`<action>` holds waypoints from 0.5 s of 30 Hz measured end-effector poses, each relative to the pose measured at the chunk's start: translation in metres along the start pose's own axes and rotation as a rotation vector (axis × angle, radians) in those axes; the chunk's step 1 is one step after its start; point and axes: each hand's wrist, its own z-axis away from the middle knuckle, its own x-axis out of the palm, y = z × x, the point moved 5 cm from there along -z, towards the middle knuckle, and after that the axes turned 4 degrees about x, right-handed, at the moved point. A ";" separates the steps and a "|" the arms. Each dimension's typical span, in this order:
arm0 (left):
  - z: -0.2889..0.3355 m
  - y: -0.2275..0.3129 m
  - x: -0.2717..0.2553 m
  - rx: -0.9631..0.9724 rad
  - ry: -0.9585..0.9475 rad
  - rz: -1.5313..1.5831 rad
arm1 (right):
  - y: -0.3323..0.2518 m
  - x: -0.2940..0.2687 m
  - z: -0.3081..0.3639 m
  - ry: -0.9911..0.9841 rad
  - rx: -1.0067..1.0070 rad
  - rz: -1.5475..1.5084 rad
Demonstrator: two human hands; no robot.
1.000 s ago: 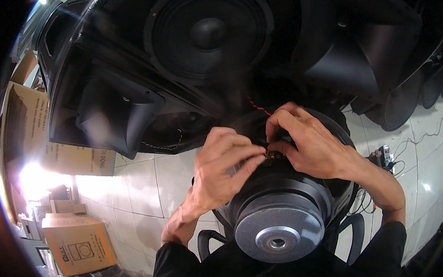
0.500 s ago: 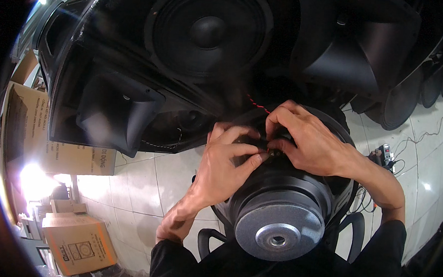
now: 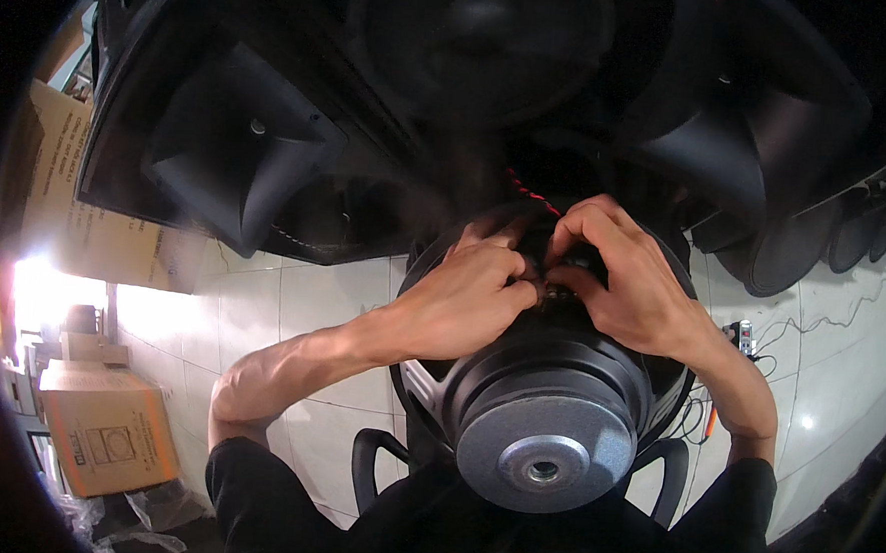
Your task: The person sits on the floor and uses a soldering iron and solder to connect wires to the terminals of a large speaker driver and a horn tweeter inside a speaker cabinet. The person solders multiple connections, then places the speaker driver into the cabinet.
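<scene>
A round black speaker driver (image 3: 543, 367) rests magnet side up against my lap, its grey magnet (image 3: 489, 454) toward me. On the far part of its frame both of my hands meet at a small metal terminal (image 3: 559, 294). My left hand (image 3: 462, 296) is closed, thumb and curled fingers pinched beside the terminal; what lies between them is hidden. My right hand (image 3: 631, 291) bends over from the other side, thumb and forefinger closed at the same spot. A twisted red and black wire (image 3: 533, 193) runs from the dark cabinets to the right fingers, where its end disappears.
Large black speaker cabinets with a horn (image 3: 234, 145) and a woofer cone (image 3: 476, 28) stand just beyond my hands. Cardboard boxes (image 3: 109, 439) sit at the left. A power strip (image 3: 739, 337) with cables lies on the tiled floor (image 3: 346, 307) at the right. Chair armrests (image 3: 373, 468) flank me.
My left forearm has swung outward and lies flatter, and its fingers have curled in more tightly at the terminal. My right hand keeps its pinch there. The whole view has shifted slightly.
</scene>
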 end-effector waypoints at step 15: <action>-0.004 0.000 -0.026 0.215 0.090 0.014 | 0.003 0.001 0.000 0.024 0.098 0.004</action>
